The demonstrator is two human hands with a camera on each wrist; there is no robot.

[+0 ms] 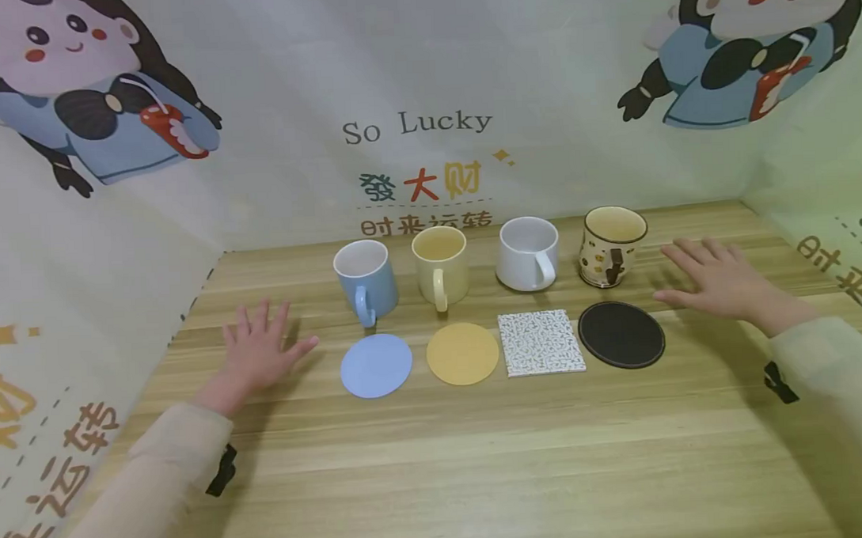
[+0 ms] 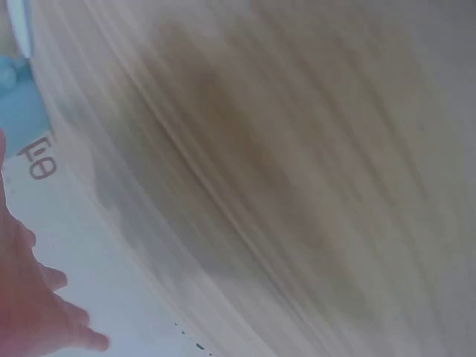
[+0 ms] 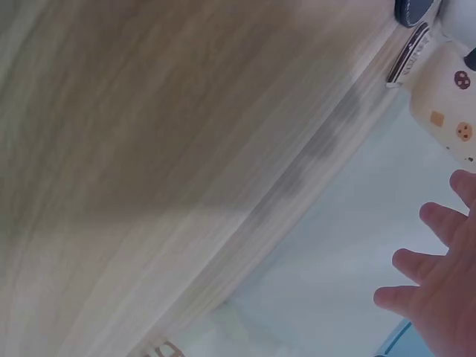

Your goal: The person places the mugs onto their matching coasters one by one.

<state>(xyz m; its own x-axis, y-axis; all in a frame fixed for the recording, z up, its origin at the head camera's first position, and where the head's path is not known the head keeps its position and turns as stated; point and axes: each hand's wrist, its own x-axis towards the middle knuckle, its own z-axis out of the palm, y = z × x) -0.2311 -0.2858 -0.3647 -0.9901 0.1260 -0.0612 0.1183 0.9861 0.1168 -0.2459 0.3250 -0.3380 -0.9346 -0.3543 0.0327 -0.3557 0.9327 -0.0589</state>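
Observation:
My left hand (image 1: pixel 258 350) is spread with straight fingers at the table's left side, left of a blue mug (image 1: pixel 367 281) and a round blue coaster (image 1: pixel 376 366). On the right, my right hand (image 1: pixel 716 279) also has its fingers spread, holding nothing, beside a cream patterned mug (image 1: pixel 612 247). A yellow mug (image 1: pixel 441 267) and a white mug (image 1: pixel 527 254) stand upright between the outer two. In front of the mugs lie a round yellow coaster (image 1: pixel 462 354), a square speckled coaster (image 1: pixel 542 343) and a round black coaster (image 1: pixel 622 334).
The wood-grain table (image 1: pixel 466 466) is bordered by a printed white backdrop (image 1: pixel 423 55) at the back and both sides. Dark straps (image 1: pixel 223 471) show at both sleeves. The blue, yellow and white mugs' handles face the front.

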